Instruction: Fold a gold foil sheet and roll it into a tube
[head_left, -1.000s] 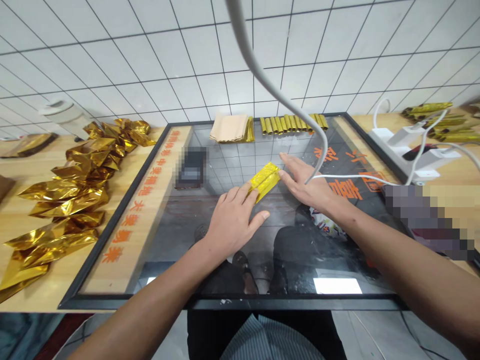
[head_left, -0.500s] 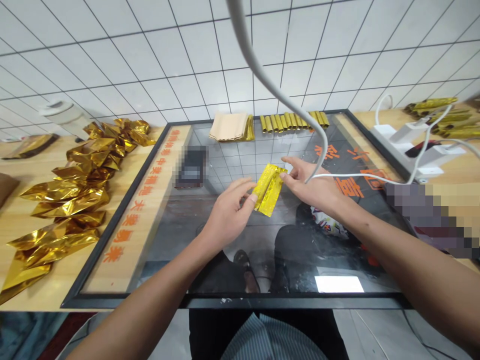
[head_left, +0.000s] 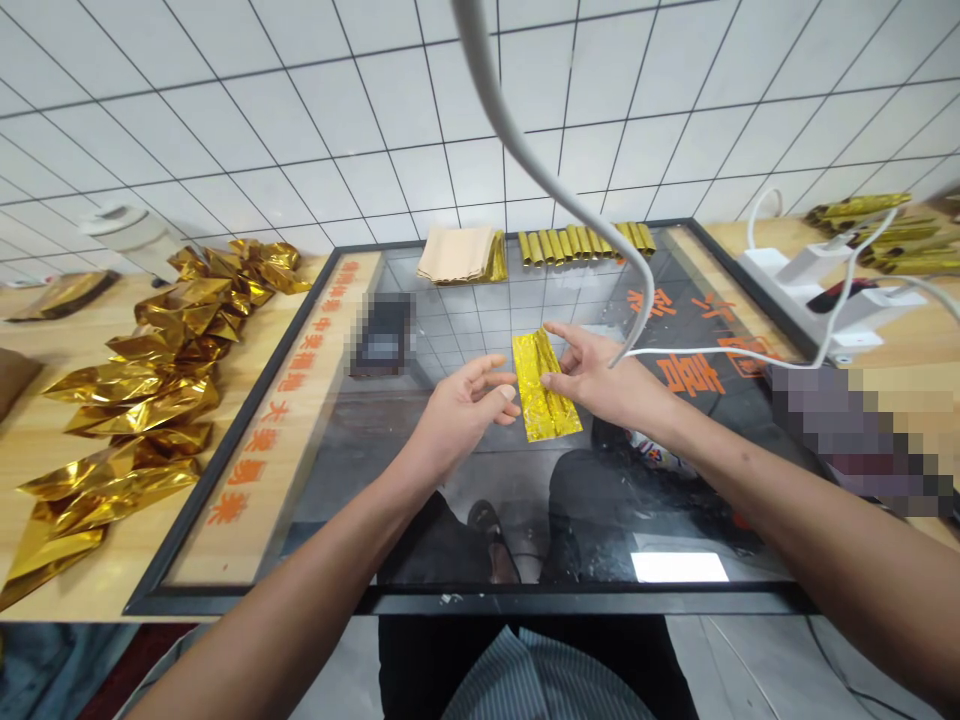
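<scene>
White wall tiles are backing a wooden surface [head_left: 135,545] that is carrying a black-framed glass panel [head_left: 465,520]. Over the panel's middle, the right hand [head_left: 604,380] is pinching a gold foil packet [head_left: 546,400] by its right edge between thumb and fingers, index finger stretched out. The left hand [head_left: 457,415] is hanging open with fingers loosely spread, its tips just beside the packet's left edge; contact is unclear. Bare glass is lying open on the near side of both hands. A row of folded gold packets [head_left: 581,243] is lining the far edge, and a heap of gold pouches [head_left: 150,370] is crowding the left. A white cable [head_left: 525,150] is drooping beside the right hand.
</scene>
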